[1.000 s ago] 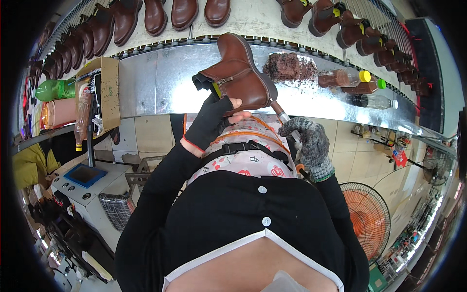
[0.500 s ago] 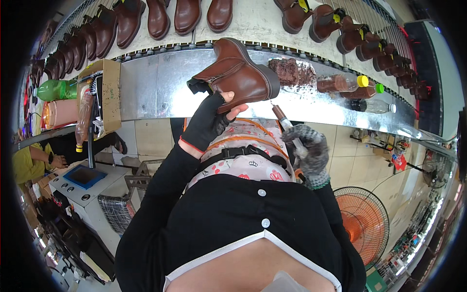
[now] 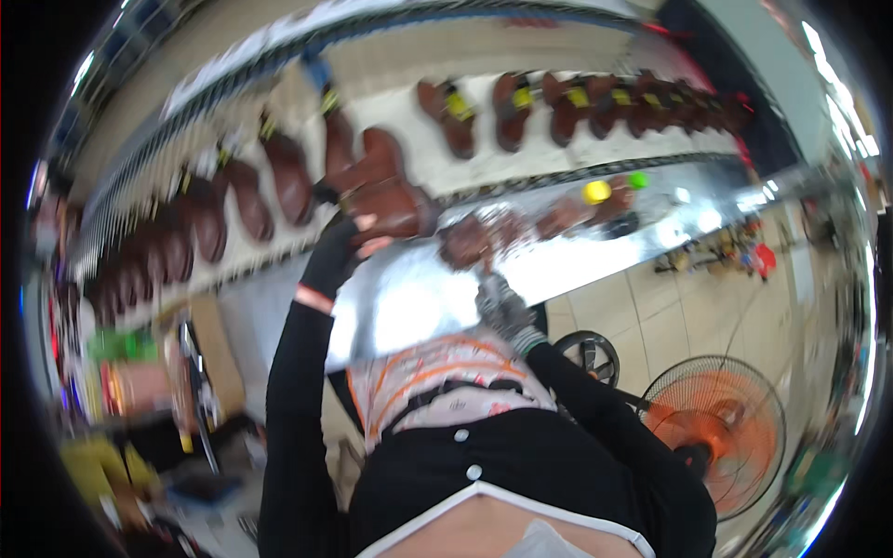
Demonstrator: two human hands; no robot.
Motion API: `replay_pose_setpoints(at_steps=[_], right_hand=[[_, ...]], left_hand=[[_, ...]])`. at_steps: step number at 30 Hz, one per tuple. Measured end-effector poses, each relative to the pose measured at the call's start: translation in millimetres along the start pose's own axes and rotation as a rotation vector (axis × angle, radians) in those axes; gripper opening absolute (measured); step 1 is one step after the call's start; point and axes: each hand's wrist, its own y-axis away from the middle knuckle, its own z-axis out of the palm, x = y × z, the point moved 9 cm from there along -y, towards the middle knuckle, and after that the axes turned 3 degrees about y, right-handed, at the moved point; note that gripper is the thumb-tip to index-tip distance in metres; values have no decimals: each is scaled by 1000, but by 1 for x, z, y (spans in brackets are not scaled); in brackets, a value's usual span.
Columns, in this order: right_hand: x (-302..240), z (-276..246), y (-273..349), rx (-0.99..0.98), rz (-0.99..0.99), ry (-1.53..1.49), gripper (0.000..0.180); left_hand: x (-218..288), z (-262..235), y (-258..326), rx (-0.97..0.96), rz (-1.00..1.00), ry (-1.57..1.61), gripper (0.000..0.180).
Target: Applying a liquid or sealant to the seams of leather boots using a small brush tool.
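My left hand (image 3: 337, 259), in a black fingerless glove, grips a brown leather ankle boot (image 3: 389, 200) by its upper, raised over the metal ledge near the conveyor's edge. My right hand (image 3: 505, 309), in a grey knitted glove, is closed round a slim brush-like tool (image 3: 487, 266) with a brown tip. The tip points at a brown-stained lumpy pad (image 3: 465, 242) on the ledge; blur hides whether they touch.
Rows of brown boots (image 3: 290, 181) stand on the white conveyor (image 3: 484, 167). Bottles with a yellow cap (image 3: 596, 192) and a green cap (image 3: 638, 179) lie right of the pad. A cardboard box (image 3: 216, 358) sits at left, an orange fan (image 3: 721, 432) at right.
My view has swung and tilted. The boot in my left hand has moved forward and left towards the conveyor. My right hand has reached forward with the tool to the brown pad.
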Motion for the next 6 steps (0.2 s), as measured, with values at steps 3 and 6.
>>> replay_pose_setpoints(at_steps=[3, 6], right_hand=[[-48, 33, 16, -165, -590, 32, 36], [-155, 15, 27, 24, -592, 818, 54]], left_hand=[[43, 15, -60, -177, 263, -130, 39], [81, 41, -122, -217, 634, -387, 29]])
